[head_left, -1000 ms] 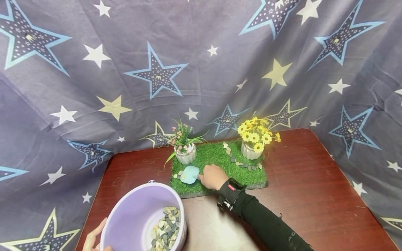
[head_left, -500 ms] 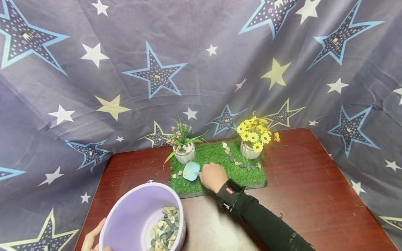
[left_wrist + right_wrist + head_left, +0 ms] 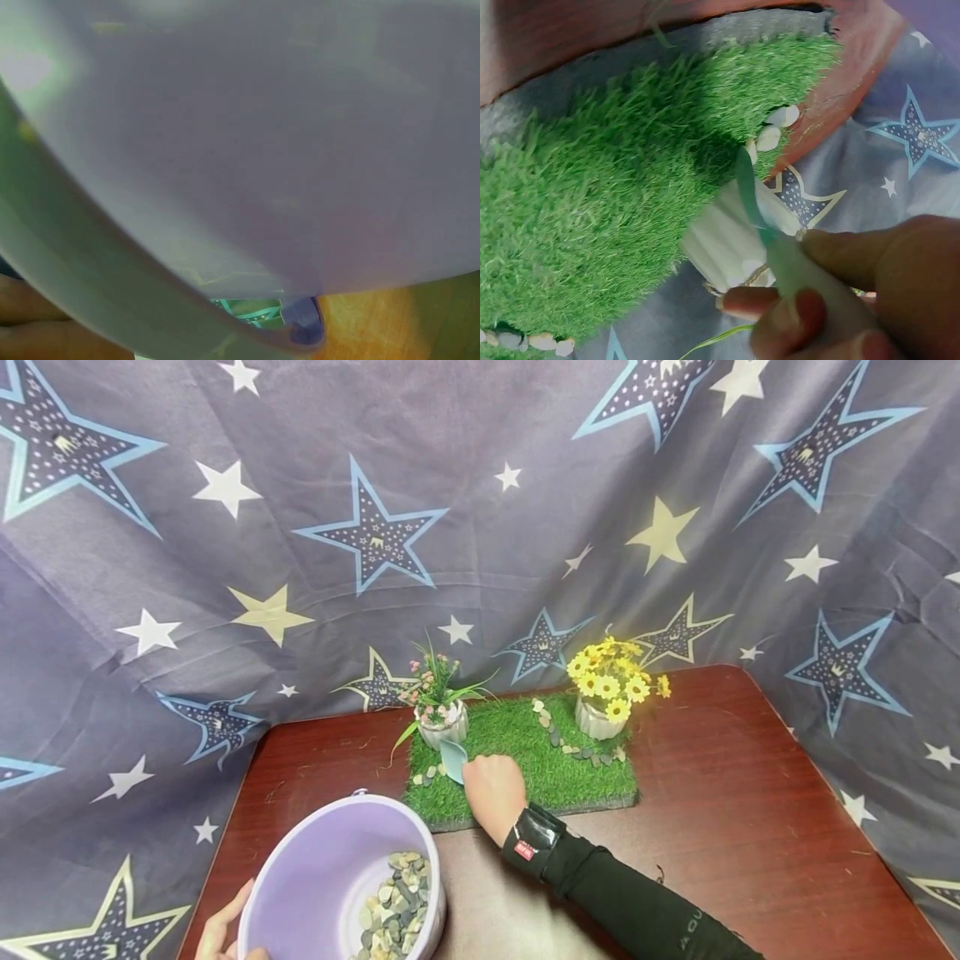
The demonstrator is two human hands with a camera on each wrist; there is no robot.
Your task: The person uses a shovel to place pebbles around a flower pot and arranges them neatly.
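1. The left hand point(image 3: 225, 931) sits at the bottom left edge of the head view, against the outer wall of the purple bucket point(image 3: 300, 877); the bucket stands tipped toward the person on the desk point(image 3: 720, 810), with pebbles point(image 3: 393, 906) heaped low on its near right side; only the thumb and part of the palm show, so I cannot tell how far the fingers are curled behind the wall; the left wrist view shows little but blurred purple plastic.
2. The step in hand looks like tipping pebbles off a small scoop point(image 3: 453, 758) onto the grass mat point(image 3: 570, 772); to do it well, I judge the bucket should be held steady and the scoop kept low over the mat and turned slowly, so the pebbles drop beside those already lying there and do not bounce onto the desk.
3. The few pebbles at the left edge of the mat lie just beside the scoop; the white pot point(image 3: 442, 731) with pink flowers stands close behind it, so the scoop's edge should stay clear of the pot.
4. The right hand point(image 3: 491, 789) rests over the mat's near left part; in the right wrist view its fingers point(image 3: 795, 322) and thumb are curled tight round the scoop's handle point(image 3: 810, 281), pinching it, with the pale green blade tilted on edge.
5. Further right, a curved line of pebbles runs to the yellow-flower pot point(image 3: 596, 720), well apart from the hand.
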